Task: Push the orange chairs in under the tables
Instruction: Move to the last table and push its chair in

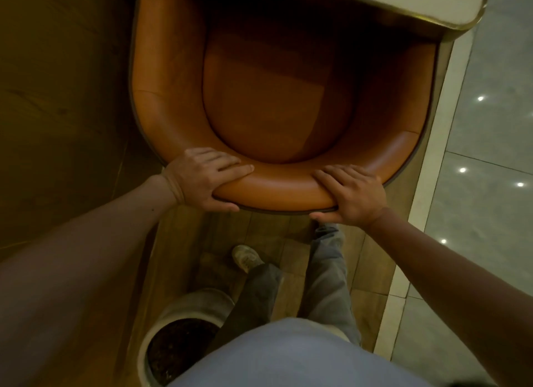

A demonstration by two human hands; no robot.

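1. Pot [161, 329], pale and round with a dark filling, stands on the wooden floor [277, 236] well below the left fingers, close to the person's legs.
2. The left hand [202, 176] grips the back rim of the orange chair [277, 98]. Its fingers [230, 167] lie together over the top of the padded rim and the thumb is hooked along the outer edge, so the fingers are clamped on the chair.
3. The chair is a curved tub shape. Its seat lies beyond both sets of fingers, and its front end sits under the tabletop [432, 3].
4. Between the two hands and below them, a pale shoe [246, 257] and grey trousers [328, 271] show on the wooden floor, right behind the chair back.
5. The right hand [352, 193] grips the same rim, well apart from the left. Its fingers [331, 174] are slightly spread over the top, with the thumb under the outer edge, clamped on the chair too.
6. The tabletop is pale with a gold-coloured edge and a rounded corner. It lies far beyond the right fingers and covers the front of the seat.
7. To the right of the right fingers, a pale strip [432, 161] borders the wooden floor. Past it lie glossy grey tiles [496, 133] dotted with small light reflections.
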